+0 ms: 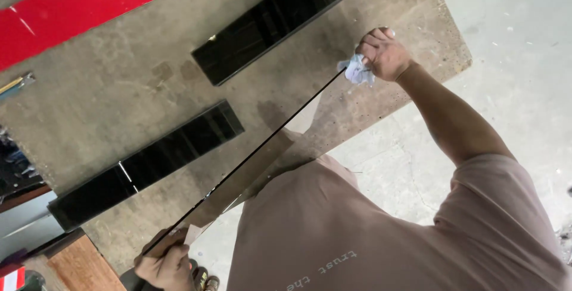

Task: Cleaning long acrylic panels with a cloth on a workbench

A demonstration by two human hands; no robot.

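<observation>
I hold a long, thin, glossy dark panel [250,169] on its edge over the front of a worn brown workbench [119,94]. My left hand [164,264] grips its near end at the bottom left. My right hand [384,52] is closed on a crumpled pale blue cloth [357,70] pressed against the panel's far end. My pink shirt hides the lower right of the view.
Two black glossy strips lie on the bench, one in the middle [149,166] and one further back [280,19]. A red panel [77,8] lies at the top left. A wooden block [83,264] sits at the bottom left. Grey concrete floor [512,46] is to the right.
</observation>
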